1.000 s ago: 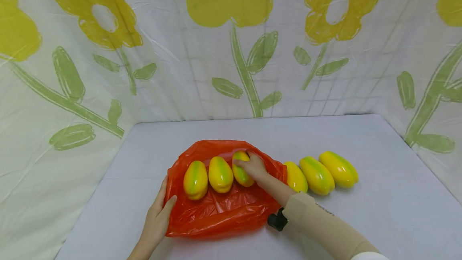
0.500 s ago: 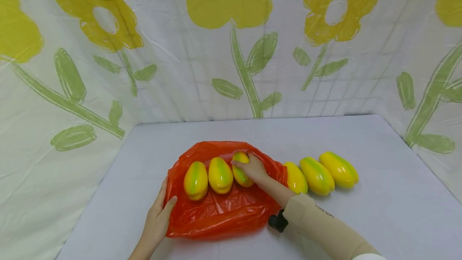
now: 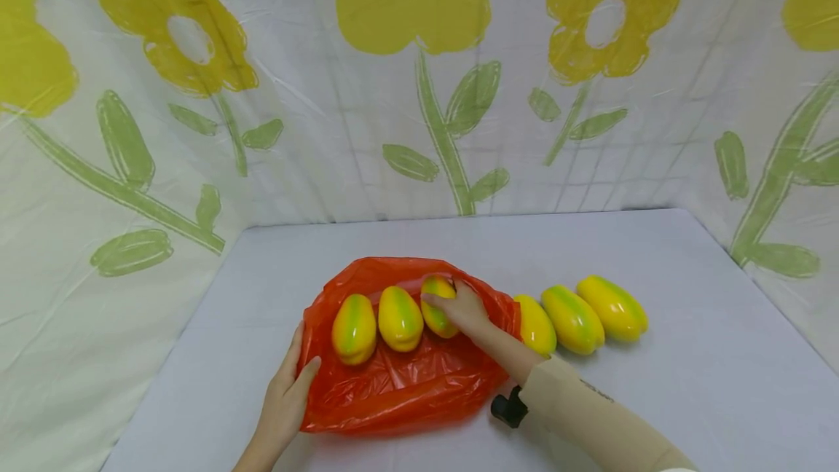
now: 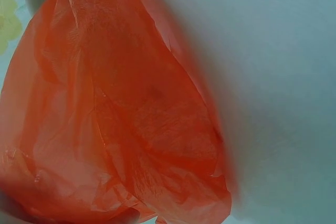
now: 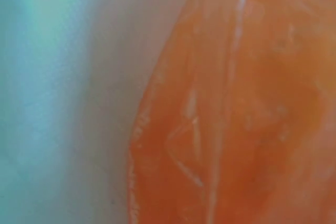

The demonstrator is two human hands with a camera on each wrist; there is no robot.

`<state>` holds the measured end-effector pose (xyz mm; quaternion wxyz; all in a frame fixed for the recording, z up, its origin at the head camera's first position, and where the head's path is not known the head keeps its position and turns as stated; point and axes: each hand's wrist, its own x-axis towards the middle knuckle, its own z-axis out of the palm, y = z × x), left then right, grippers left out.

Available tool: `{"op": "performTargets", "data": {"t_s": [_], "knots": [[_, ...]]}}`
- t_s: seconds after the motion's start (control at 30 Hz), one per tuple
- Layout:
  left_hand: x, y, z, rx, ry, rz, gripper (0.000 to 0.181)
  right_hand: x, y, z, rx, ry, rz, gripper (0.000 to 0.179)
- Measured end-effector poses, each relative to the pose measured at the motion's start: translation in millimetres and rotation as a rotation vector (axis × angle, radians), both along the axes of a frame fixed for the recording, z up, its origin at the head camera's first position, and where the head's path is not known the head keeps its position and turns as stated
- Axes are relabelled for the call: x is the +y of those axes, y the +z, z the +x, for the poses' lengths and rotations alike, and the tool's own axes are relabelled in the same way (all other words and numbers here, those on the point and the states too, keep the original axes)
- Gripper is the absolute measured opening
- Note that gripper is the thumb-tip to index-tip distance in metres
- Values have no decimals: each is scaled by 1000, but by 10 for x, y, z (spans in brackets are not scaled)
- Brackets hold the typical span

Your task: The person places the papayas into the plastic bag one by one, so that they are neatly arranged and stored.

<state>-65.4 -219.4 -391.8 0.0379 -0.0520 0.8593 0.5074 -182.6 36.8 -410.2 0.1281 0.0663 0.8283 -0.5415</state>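
Observation:
A red plastic bag (image 3: 393, 414) lies spread with its mouth facing me. My left hand (image 3: 285, 388) grips its left edge, thumb in front and fingers behind. Inside, a glossy yellow-and-green papaya (image 3: 438, 320) is held by my right hand (image 3: 464, 306), thumb on its near face and the other fingers around its far right side. Two more papayas stand to its left in the bag, a middle papaya (image 3: 400, 319) and a left papaya (image 3: 354, 330). Red film of the bag (image 4: 115, 103) fills much of the left wrist view, and the right wrist view shows the bag (image 5: 252, 129) blurred.
Right of the bag, three more papayas lie in a slanting row: a near papaya (image 3: 536, 326) partly covered by the bag, a middle papaya (image 3: 573, 320) and a far papaya (image 3: 612, 308). The white table (image 3: 708, 384) meets a flower-printed cloth (image 3: 314, 130) at its back.
My right forearm has shifted very slightly to the right. Both hands, the bag and the papayas otherwise keep their places.

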Motion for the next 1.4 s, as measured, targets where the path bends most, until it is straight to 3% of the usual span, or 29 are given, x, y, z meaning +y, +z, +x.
{"op": "performTargets", "data": {"t_s": [0.4,0.73,1.4], "knots": [[11,6,-1,0,-2,8,65,97,105,189,22,-2,42,82],[11,-5,-6,-9,-5,2,65,150,171,380,35,23,29,84],[3,0,15,7,-2,6,66,293,268,630,39,26,-3,89]]}}
